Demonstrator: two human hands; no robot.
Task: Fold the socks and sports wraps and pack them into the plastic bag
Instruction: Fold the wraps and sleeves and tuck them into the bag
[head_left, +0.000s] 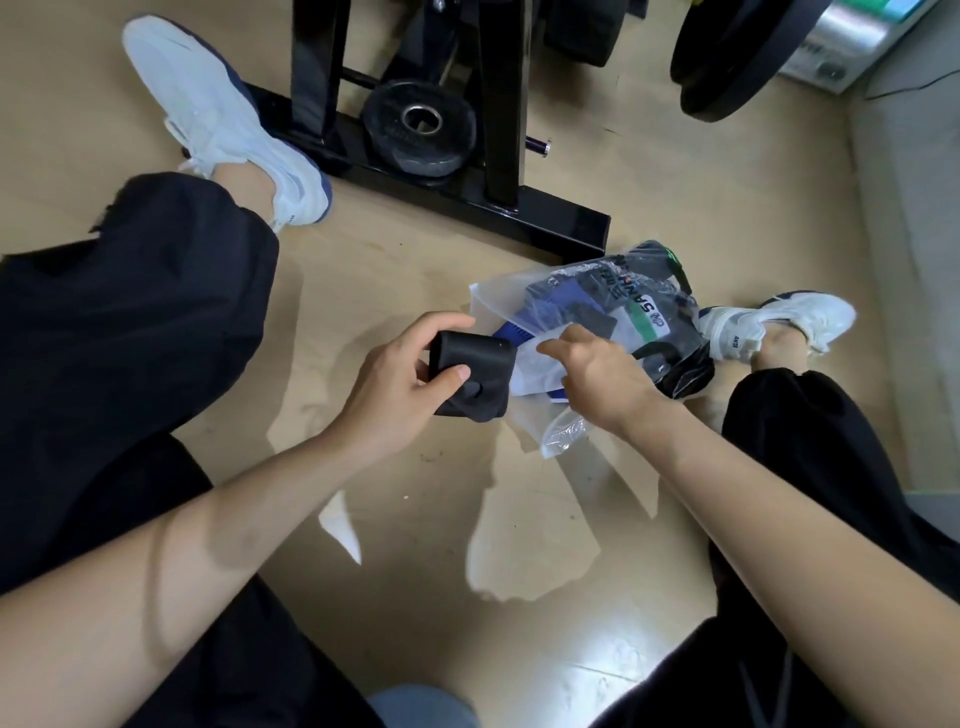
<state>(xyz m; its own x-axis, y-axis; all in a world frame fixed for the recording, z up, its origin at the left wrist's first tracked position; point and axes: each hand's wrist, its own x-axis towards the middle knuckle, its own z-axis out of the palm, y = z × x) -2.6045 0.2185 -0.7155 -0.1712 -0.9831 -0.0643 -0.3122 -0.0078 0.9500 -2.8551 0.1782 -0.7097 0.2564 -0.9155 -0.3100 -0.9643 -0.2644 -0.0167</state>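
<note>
One bag (500, 297), one wrap (483, 364), two shoes (218, 119) (774, 317)

Both bare forearms reach in from the bottom corners toward mid-frame. The left grip (405, 379) curls its fingers and thumb round a black folded bundle (478, 379). Just right of it, the right grip (597, 384), knuckles up, pinches the edge of the plastic bag (501, 296).

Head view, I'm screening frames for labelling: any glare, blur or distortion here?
Head view: glare patches on the glossy floor; right hand holding the plastic bag slightly motion-blurred; left hand gripping the black bundle sharp; wide-angle bending toward the edges.
</note>
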